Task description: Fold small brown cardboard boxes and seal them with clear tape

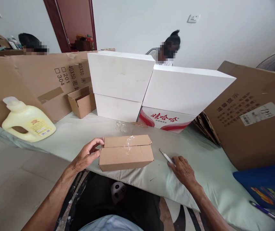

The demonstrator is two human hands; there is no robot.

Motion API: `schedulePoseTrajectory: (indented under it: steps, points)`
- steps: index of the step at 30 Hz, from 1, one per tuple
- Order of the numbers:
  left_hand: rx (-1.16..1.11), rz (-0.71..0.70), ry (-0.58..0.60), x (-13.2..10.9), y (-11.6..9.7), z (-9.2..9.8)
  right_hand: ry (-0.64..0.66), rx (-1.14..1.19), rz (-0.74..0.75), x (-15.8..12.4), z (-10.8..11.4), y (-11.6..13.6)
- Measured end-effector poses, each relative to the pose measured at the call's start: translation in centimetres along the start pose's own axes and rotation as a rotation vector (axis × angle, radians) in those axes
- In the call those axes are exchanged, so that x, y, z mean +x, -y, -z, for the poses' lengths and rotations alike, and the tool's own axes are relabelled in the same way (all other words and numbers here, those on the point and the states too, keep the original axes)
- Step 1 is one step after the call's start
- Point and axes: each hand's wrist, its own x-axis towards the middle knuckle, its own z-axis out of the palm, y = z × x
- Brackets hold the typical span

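A small brown cardboard box (126, 157) lies near the front edge of the cloth-covered table, with crinkled clear tape across the seam on its top. At the box's left end is my left hand (88, 155), its thumb and fingers curled against the corner. To the right of the box, my right hand (182, 170) rests low over the cloth. Its fingers close on a slim white pen-shaped tool (167, 158) with a thin tip pointing toward the box; whether it is a pen or a blade I cannot tell.
White boxes (123, 77) stand behind, beside a small open carton (82, 102) and crumpled clear tape (121, 126). A yellow jug (29, 122) is at left. Large cardboard sheets (255, 112) flank the table (200, 157). A blue package (265, 183) and purple pen (265, 210) lie right. Two people sit beyond.
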Motion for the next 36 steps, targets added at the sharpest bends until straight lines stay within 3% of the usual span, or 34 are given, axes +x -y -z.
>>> schedulePoseTrajectory:
  steps: [4,8,10,13,17,21,27,36]
  points:
    - [0.010,-0.009,0.037,-0.1,-1.0,0.0,-0.021,0.037,-0.023,-0.8,0.2,-0.4]
    - [0.042,-0.025,0.034,-0.8,-2.0,-0.1,-0.037,0.120,-0.043,0.2,2.0,1.4]
    - [0.042,-0.029,0.026,-1.2,-2.0,-0.3,-0.058,0.227,-0.032,0.8,3.9,3.8]
    - [0.030,-0.039,0.000,-1.8,-1.6,-0.5,-0.078,0.439,0.077,1.0,7.7,9.4]
    - [0.006,-0.061,-0.041,-2.5,-0.5,-0.7,0.174,0.512,0.433,0.6,12.1,16.9]
    - [0.051,-0.106,0.009,-2.9,0.2,-0.6,0.323,0.405,0.637,1.0,14.0,21.0]
    - [0.052,-0.155,0.034,-3.0,0.5,-0.6,0.308,0.247,0.860,2.7,14.8,23.6]
    - [0.093,-0.128,0.043,-2.6,-0.5,-0.3,0.297,0.102,0.863,3.4,15.4,24.4]
